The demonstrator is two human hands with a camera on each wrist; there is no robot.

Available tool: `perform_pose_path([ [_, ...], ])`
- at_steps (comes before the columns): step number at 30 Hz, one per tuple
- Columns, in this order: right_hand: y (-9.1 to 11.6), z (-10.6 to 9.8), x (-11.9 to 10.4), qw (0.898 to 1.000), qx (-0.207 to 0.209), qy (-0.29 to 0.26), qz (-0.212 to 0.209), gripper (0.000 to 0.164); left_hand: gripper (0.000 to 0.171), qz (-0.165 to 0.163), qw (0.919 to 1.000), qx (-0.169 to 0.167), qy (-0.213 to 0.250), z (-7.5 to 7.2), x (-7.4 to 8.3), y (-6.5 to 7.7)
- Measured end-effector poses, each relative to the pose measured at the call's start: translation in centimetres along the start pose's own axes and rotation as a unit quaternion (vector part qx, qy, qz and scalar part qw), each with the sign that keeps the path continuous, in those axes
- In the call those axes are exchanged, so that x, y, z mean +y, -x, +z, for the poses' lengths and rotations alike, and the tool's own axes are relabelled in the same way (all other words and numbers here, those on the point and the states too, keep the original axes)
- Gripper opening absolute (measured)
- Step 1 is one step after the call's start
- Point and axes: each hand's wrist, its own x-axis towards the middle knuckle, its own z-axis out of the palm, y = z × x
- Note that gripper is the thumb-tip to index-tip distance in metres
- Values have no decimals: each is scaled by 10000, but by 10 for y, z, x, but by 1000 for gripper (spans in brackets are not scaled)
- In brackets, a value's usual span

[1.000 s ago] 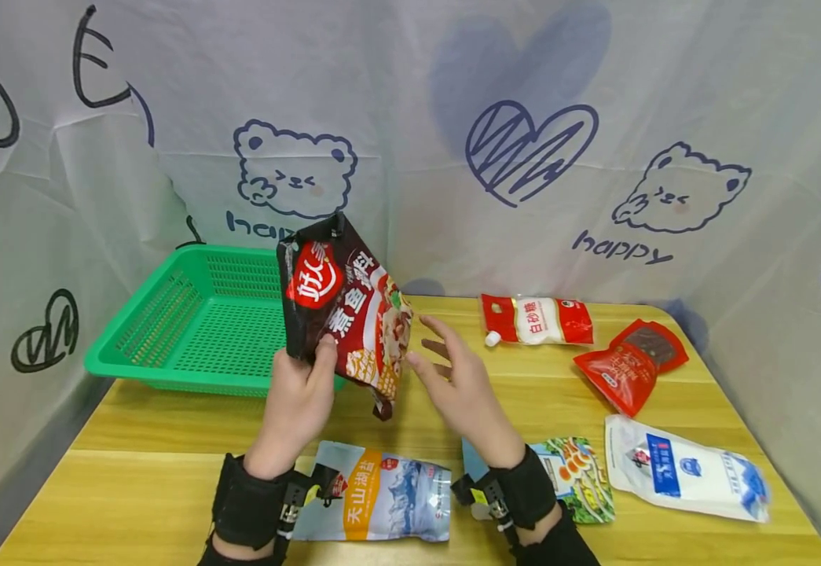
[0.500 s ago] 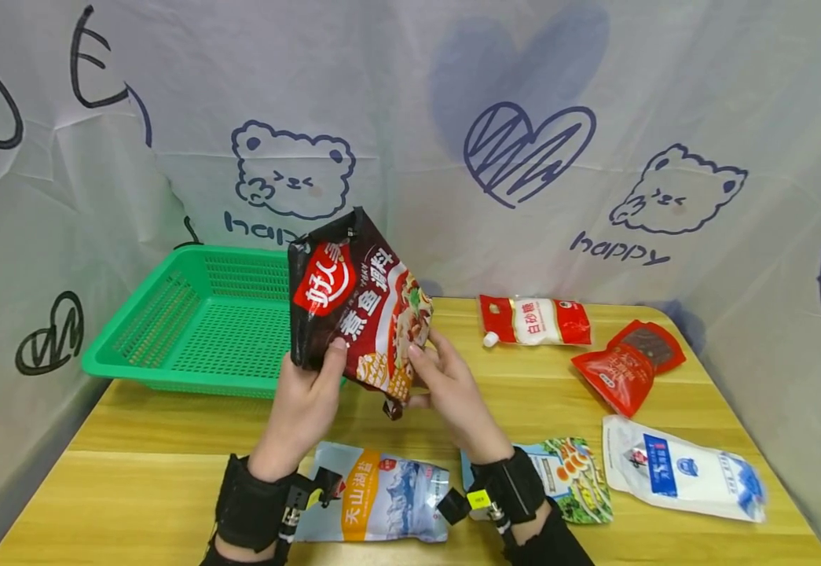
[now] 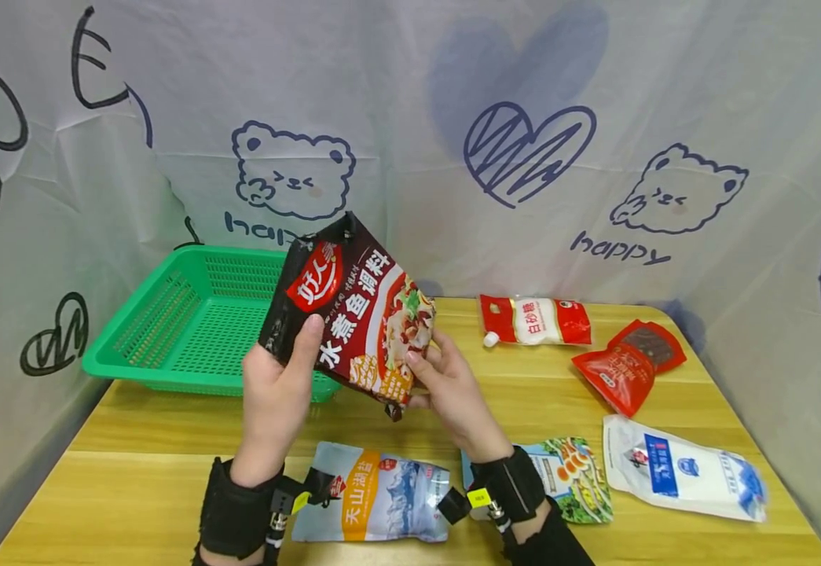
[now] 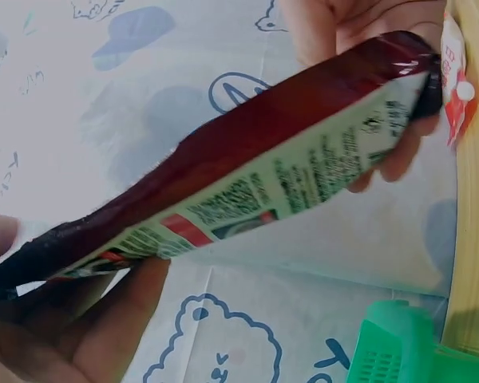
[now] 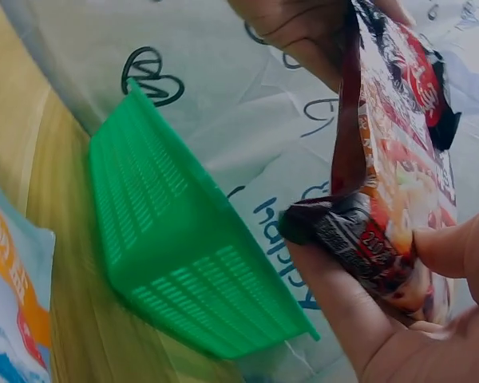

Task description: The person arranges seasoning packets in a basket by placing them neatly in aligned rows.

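Observation:
Both hands hold up a dark red and black seasoning packet (image 3: 361, 314), tilted, its printed front facing the head camera. The left hand (image 3: 277, 393) grips its lower left side, thumb across the front and fingers behind. At the lower right corner the right hand (image 3: 452, 389) pinches the packet, thumb in front. In the left wrist view the packet (image 4: 223, 175) shows its pale back with printed text. The right wrist view has its folded end edge (image 5: 335, 231) between thumb and fingers. Part of the green basket (image 3: 120, 346) is hidden behind the packet.
A blue-orange pouch (image 3: 382, 495) lies in front of the hands, with a green patterned pouch (image 3: 576, 479) partly under the right wrist. On the right lie a white-blue pouch (image 3: 693, 472), a red pouch (image 3: 622, 369) and a red-white spouted pouch (image 3: 537, 321). A drawn-on cloth hangs behind.
The right hand has come to the packet and taken hold of its right corner. The left hand has shifted left along the packet's edge, and the packet's front has turned flatter toward the head camera.

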Motion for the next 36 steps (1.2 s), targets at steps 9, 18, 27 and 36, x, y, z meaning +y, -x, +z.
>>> perform_pose_path([
  [9, 0, 2, 5, 9975, -360, 455, 393, 65, 29, -503, 9947, 497, -749, -3, 4, 0],
  [18, -1, 0, 7, 9970, -299, 507, 500, 64, 27, -875, 9834, -135, -1584, -16, 16, -5],
  [27, -3, -1, 5, 9962, -132, 742, 434, 67, 30, -1110, 9360, -1377, -3043, -23, 31, -34],
  [36, -3, 1, 8, 9957, -155, 772, 491, 70, 27, -1122, 9251, -1924, -3074, -31, 24, -57],
])
